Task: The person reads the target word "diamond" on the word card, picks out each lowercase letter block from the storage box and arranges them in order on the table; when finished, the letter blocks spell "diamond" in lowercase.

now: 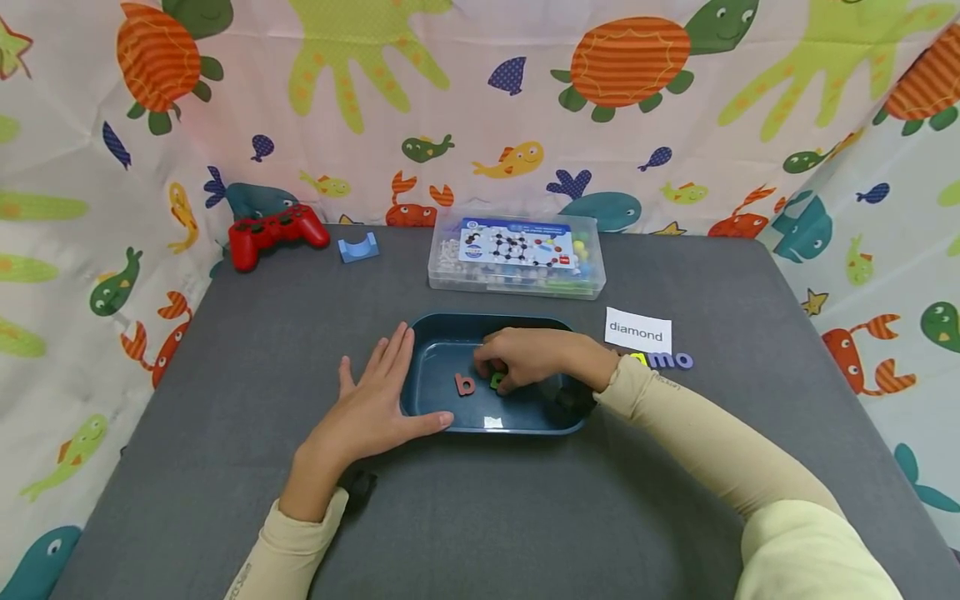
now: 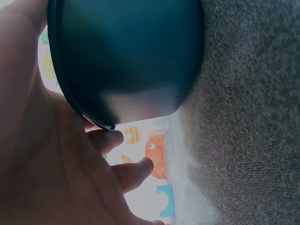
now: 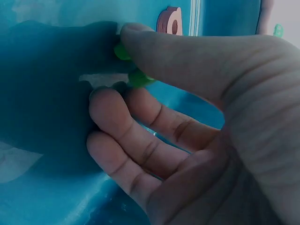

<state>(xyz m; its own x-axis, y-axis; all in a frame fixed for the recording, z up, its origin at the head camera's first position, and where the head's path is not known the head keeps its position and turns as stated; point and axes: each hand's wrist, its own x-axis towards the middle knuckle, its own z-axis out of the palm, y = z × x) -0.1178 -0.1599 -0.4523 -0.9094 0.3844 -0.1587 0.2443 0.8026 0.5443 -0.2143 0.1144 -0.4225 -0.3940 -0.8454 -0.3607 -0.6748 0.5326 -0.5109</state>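
Note:
A dark blue tray [image 1: 480,325] lies on the table, and my left hand [image 1: 375,408] rests along its left rim with fingers spread straight and thumb at the near edge. In the left wrist view the fingers [image 2: 133,174] reach past the tray's wall [image 2: 126,56]. My right hand [image 1: 528,358] is inside the tray, thumb and fingers curled around a small green letter [image 1: 497,380]. Parts of the green letter [image 3: 140,78] show between thumb and fingertips; its shape is mostly hidden. Left of it on the tray floor lies a reddish-pink letter b [image 1: 465,384].
A card reading "diamond" [image 1: 638,330] lies right of the tray. Below it sit a yellow letter, a purple m [image 1: 662,361] and a purple o [image 1: 683,361], partly behind my right forearm. Farther back are a clear plastic box [image 1: 517,283], a blue piece [image 1: 358,248] and a red game controller [image 1: 277,233].

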